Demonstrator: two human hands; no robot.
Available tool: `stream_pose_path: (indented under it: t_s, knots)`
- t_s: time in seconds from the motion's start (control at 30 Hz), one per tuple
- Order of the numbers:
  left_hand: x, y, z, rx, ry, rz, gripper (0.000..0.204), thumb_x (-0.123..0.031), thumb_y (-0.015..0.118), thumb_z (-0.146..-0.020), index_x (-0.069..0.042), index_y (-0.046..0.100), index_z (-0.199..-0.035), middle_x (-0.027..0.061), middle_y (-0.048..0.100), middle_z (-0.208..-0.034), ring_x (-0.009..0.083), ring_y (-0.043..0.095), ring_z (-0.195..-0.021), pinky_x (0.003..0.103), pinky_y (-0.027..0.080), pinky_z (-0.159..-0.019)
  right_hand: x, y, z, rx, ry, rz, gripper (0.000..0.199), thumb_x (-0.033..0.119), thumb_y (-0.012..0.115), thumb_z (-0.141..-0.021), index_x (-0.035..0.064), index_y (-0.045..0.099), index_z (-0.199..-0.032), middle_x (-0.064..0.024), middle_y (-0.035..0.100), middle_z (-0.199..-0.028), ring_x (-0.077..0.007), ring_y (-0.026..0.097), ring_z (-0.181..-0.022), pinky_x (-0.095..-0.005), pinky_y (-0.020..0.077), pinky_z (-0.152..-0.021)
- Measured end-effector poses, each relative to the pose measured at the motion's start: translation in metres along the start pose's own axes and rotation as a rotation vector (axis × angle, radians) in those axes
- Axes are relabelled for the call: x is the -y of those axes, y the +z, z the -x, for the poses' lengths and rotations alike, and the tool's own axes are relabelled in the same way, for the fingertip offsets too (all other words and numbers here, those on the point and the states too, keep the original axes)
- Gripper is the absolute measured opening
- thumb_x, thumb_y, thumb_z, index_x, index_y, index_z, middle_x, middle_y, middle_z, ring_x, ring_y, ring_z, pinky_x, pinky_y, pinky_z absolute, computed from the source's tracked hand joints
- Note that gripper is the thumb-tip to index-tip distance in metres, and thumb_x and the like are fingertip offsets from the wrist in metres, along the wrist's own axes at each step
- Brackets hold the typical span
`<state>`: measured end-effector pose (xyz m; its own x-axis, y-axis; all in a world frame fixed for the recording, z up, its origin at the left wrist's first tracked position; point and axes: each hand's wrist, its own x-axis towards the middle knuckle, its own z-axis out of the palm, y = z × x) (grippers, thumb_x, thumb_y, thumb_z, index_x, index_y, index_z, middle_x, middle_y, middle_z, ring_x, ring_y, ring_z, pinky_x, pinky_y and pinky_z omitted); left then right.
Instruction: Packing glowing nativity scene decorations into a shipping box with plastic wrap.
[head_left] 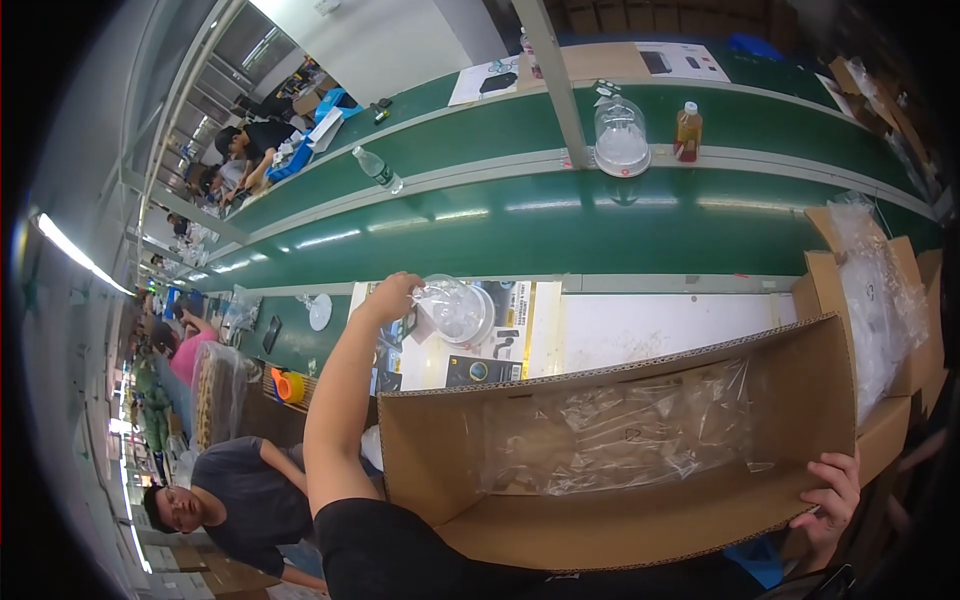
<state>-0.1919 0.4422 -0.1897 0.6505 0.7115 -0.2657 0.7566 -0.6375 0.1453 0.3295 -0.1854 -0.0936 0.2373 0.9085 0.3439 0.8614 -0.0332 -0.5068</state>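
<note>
One carton (620,537) (one right hand (832,497) touching) holds film (625,430).

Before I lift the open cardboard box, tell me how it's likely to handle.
The cardboard box is probably light for its size: only clear plastic film shows inside. Its straight corrugated walls suggest stiffness, though the open top may let them flex. Lifting only at the right hand's corner could tilt it.

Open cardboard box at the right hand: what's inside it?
Wrinkled clear plastic film covers much of the bottom of the cardboard box. Brown shows through, but folds and glare hide whether anything lies beneath.
</note>
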Motion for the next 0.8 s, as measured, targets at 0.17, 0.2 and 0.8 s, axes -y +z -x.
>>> stream_pose_path:
  t_s: [0.17, 0.2, 0.8]
  knots:
    - [-0.011, -0.001, 0.000, 0.084, -0.272, 0.515, 0.042, 0.004, 0.072, -0.077, -0.004, 0.067, -0.118, 0.0162, 0.059, -0.112, 0.0240, 0.072, -0.080, 0.035, 0.058, -0.079, -0.002, 0.001, -0.001, 0.015, 0.006, -0.010, 0.067, 0.072, 0.069, -0.068, 0.0057, 0.058, -0.066, -0.0113, 0.071, -0.098, -0.0363, 0.062, -0.098, -0.0689, 0.0357, -0.105]
    - [-0.011, 0.001, 0.002, 0.038, -0.133, 0.314, 0.045, 0.004, 0.075, -0.074, -0.004, 0.067, -0.117, 0.0154, 0.060, -0.110, 0.0240, 0.071, -0.080, 0.035, 0.058, -0.077, -0.003, 0.001, -0.001, 0.015, -0.008, -0.003, 0.067, 0.072, 0.069, -0.068, 0.0057, 0.059, -0.066, -0.0112, 0.071, -0.098, -0.0364, 0.061, -0.098, -0.0683, 0.0361, -0.105]
    - [-0.115, -0.075, 0.012, -0.249, -0.103, 0.026, 0.044, -0.038, 0.083, -0.076, -0.004, 0.066, -0.098, 0.0207, 0.070, -0.092, 0.0401, 0.068, -0.089, 0.047, 0.053, -0.078, 0.037, -0.022, -0.029, -0.049, -0.065, 0.162, 0.068, 0.075, 0.064, -0.077, 0.0076, 0.069, -0.083, -0.0088, 0.072, -0.103, -0.0453, 0.059, -0.115, -0.0757, 0.0157, -0.115]
